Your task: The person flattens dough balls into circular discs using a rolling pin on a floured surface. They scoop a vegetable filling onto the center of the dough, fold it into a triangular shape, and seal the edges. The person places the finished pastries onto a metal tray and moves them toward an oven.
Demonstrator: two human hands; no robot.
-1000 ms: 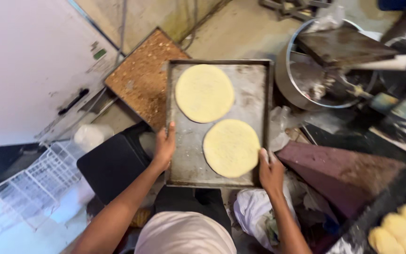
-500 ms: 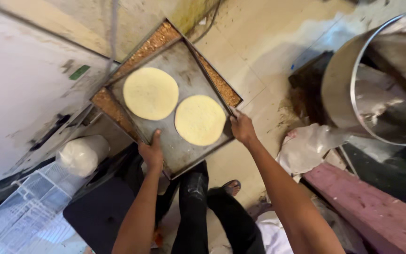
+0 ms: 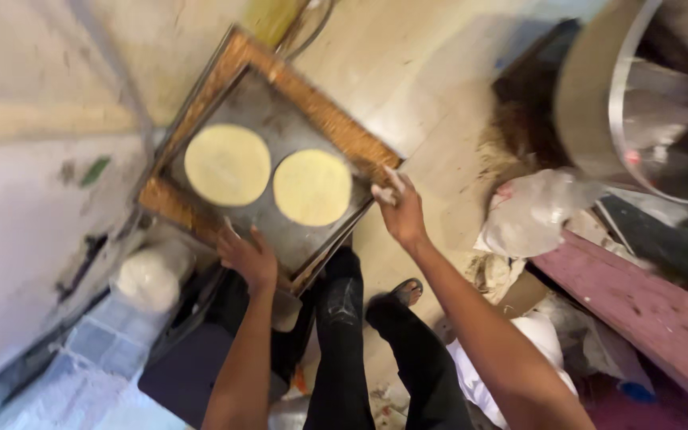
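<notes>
— So, what's different in the head view from a second ago?

— A second back the metal tray point(image 3: 280, 179) was held level in front of the body, beside the brown speckled board point(image 3: 336, 131) on the floor. Half a second ago it had swung over that board. Now it lies right on it, the board's brown edge showing as a frame around the tray.

— And the two dough rounds?

— Both in place on the tray. The left dough round point(image 3: 227, 165) and the right dough round point(image 3: 312, 188) lie side by side, near each other but apart, flat, same order as before.

— The hands?

— The left hand point(image 3: 248, 256) is at the tray's near edge, fingers curled over it, seemingly gripping. The right hand point(image 3: 400, 209) is at the near right corner; its fingertips point(image 3: 384, 191) look floury and touch the rim, but whether they clasp it or have let go, I cannot tell.

— What do you make of it?

— I judge the tray has gone from carried to set down on the board, or very nearly.

— Anything around it?

— A white bag point(image 3: 153, 275) just left of the left hand, a big steel drum point(image 3: 599, 119) and a crumpled plastic bag point(image 3: 535, 215) to the right, well apart from the tray.
</notes>
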